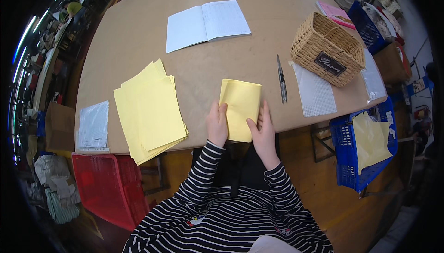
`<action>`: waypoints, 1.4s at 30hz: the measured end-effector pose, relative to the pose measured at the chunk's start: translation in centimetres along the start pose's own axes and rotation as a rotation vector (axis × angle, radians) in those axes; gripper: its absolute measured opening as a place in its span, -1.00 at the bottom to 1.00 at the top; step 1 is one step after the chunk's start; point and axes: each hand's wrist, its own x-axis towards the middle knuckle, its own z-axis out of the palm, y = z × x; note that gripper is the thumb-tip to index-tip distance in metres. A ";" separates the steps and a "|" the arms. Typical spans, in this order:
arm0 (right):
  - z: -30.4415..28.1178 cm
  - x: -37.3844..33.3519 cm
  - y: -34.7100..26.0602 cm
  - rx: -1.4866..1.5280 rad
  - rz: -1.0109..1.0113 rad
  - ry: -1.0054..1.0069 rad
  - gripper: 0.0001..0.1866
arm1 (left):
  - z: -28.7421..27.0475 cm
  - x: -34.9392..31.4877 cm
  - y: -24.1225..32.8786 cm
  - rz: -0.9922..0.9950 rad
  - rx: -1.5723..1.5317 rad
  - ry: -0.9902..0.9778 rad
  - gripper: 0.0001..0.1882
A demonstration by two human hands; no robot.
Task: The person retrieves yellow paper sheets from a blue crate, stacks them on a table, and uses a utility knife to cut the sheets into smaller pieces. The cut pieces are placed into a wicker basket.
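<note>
Paper folded into a flat yellow rectangle (241, 100) is resting between two hands at the near edge of a wide tan desk (208, 70), and I am watching it from far away. I am not able to tell if it is touching the desk. The bare left hand (217, 121) is pinching the left side, thumb in front. The bare right hand (262, 132) is pressing its thumb low on the right side, fingers lying along the edge. Both hands are partly closed, holding just this. I am guessing it is light, bendy, not very slippery and easy to crease, so I am favouring a soft hold on the two long sides.

The desk is carrying a loose pile of yellow sheets (148, 109) on the left, its near corner poking past the edge. Farther back, an open white notebook (217, 21) is lying flat. On the right, a thin dark cutter (281, 84) is lying near a brown woven basket (311, 37). Lower down, a red plastic crate (97, 183) is sitting on the left, and a blue plastic basket (342, 160) is sitting on the right. A brown wooden floor (300, 160) is showing below.
</note>
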 end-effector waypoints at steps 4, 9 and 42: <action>-1.9 0.2 0.4 0.209 0.124 -0.200 -0.57 | -0.3 -1.1 -0.1 0.166 -0.152 -0.015 -0.74; -2.3 0.9 2.5 0.018 -0.036 -0.191 -0.72 | -0.2 -0.9 -2.2 0.094 -0.290 -0.257 -0.70; 0.1 3.1 -10.3 -1.024 -0.781 -0.222 -0.90 | -0.5 -0.6 -2.3 0.242 -0.296 -0.289 -0.78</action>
